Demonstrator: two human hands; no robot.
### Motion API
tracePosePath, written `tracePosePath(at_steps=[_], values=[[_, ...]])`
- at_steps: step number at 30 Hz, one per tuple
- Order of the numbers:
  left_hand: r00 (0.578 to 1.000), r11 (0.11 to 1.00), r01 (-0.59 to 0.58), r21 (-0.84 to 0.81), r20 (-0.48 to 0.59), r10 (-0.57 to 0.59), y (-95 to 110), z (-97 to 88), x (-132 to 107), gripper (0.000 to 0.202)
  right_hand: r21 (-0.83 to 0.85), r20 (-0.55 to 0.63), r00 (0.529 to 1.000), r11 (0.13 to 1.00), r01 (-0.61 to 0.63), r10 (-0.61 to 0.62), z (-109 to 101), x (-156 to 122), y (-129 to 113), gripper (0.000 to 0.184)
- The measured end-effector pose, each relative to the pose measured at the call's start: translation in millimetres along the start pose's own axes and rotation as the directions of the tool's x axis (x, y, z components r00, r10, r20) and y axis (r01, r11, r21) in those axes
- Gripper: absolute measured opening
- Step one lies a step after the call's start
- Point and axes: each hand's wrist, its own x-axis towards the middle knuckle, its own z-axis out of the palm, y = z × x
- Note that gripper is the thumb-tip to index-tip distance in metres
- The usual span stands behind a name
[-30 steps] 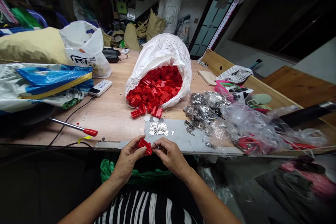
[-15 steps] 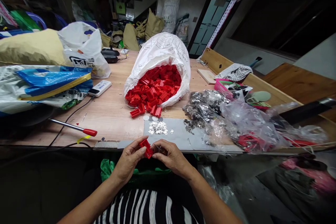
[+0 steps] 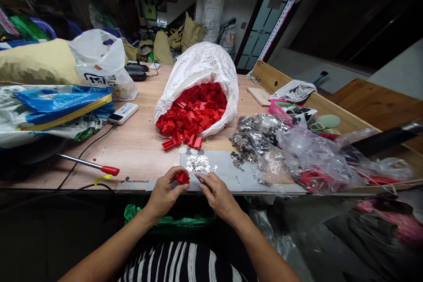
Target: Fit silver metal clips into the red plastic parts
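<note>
At the near edge of the wooden table (image 3: 139, 145), my left hand (image 3: 167, 191) is closed on a small red plastic part (image 3: 182, 178). My right hand (image 3: 214, 191) sits just to its right, fingers pinched together near the part; what they hold is too small to make out. Just beyond both hands a little heap of tiny silver metal pieces (image 3: 198, 163) lies on a grey sheet (image 3: 228, 172). Farther back, a white sack (image 3: 205, 70) lies on its side, spilling many red plastic parts (image 3: 193, 114) onto the table.
A red-handled screwdriver (image 3: 89, 165) and a black cable lie at the left. Behind them are a white remote (image 3: 124, 112), blue-and-white bags (image 3: 56, 105) and a white carrier bag (image 3: 99, 59). Clear plastic bags with metal pieces (image 3: 261, 136) and red parts (image 3: 317, 172) crowd the right.
Both hands have moved up and slightly forward over the table edge, toward the silver pieces. The right hand has drawn a little away from the red part, which stays in the left hand.
</note>
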Motion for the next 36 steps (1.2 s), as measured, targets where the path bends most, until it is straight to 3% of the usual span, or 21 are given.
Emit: tracePosePath(at_steps=[4,8,20,29,36], values=[[0.995,0.952,-0.100,0.290,0.058,0.086,-8.0,-3.9,12.2,0.033,-0.057,-0.004,1.000,0.998,-0.019,0.019,2.9,2.1,2.0,0.021],[0.984,0.916,-0.163,0.367,0.122,0.127,-15.0,-5.9,17.8,0.039,-0.097,0.026,1.000,0.995,0.000,0.002,2.3,4.0,1.3,0.016],[0.981,0.926,-0.164,0.341,0.151,0.119,-15.5,-9.8,22.9,0.042,-0.150,0.064,0.997,0.987,0.058,-0.048,8.3,10.7,5.5,0.018],[0.995,0.977,-0.060,0.203,0.096,0.042,-11.2,-8.3,22.4,0.038,-0.179,0.064,0.996,0.983,-0.051,0.063,10.2,12.2,-7.1,0.018],[0.993,0.959,-0.086,0.271,0.099,0.061,-13.8,-6.2,21.8,0.036,-0.353,0.033,0.987,0.926,-0.134,0.156,21.6,13.3,-23.4,0.018]])
